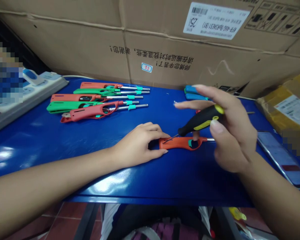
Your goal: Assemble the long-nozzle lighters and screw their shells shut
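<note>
An orange long-necked gas lighter (178, 143) lies flat on the blue table, its metal tube pointing right. My left hand (142, 143) grips the lighter's left end between thumb and fingers. In my right hand (236, 133) is a screwdriver (200, 120) with a black and yellow handle, held at a slant. Its thin tip meets the lighter's body near the left end; whether it sits in the slot there I cannot tell. The index finger of my right hand is stretched out to the left. A green trigger shows in the lighter's opening.
Several red and green lighters (95, 106) lie in a row at the back left. Behind the table stands a large cardboard box (90, 46). A power strip (27, 96) is at the left, a phone (280, 156) and yellow-taped parcel (287, 106) at the right, blue objects (193, 95) at the back.
</note>
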The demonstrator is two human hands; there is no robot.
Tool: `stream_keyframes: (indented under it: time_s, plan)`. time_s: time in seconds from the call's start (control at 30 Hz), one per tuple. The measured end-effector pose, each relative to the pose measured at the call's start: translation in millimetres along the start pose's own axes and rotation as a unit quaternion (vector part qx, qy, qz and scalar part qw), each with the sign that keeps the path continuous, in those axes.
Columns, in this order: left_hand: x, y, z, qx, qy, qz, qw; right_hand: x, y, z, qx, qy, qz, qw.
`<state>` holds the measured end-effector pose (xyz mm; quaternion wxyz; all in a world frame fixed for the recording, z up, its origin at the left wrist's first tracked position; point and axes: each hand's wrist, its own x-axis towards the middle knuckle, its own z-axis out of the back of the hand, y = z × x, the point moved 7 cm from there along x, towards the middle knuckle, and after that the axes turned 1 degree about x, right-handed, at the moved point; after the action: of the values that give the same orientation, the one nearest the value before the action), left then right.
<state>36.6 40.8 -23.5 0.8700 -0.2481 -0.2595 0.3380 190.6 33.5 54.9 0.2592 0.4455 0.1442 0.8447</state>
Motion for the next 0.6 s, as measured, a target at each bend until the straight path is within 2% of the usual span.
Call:
stream_keyframes:
  time_s: [0.07,0.2,0.27,0.33,0.4,0.53,0.6]
  plan:
    - [0,0,0.2,0.002,-0.002,-0.001,1.0,0,0,-1,0.034,0.004,0.005,0.999]
    - [-1,0,0.3,0.004,-0.004,-0.002,1.0,-1,8,8,-0.092,-0.083,0.056,0.991]
    - [-1,-1,0.2,0.002,-0.004,-0.005,1.0,0,3,4,-0.069,-0.053,0.016,0.996]
    - [0,-1,0.5,0.0,-0.005,-0.009,1.0,1,-4,-4,0.032,0.002,-0.039,0.999]
    - [0,-1,0.5,0.0,-0.006,-0.011,1.0,1,-7,-7,0.088,0.01,-0.058,0.994]
    - [-1,0,0.2,0.006,-0.007,-0.005,1.0,1,-2,5,-0.062,-0.093,0.022,0.993]
    - [0,0,0.2,0.007,-0.005,-0.005,1.0,1,-4,3,-0.052,-0.075,0.024,0.996]
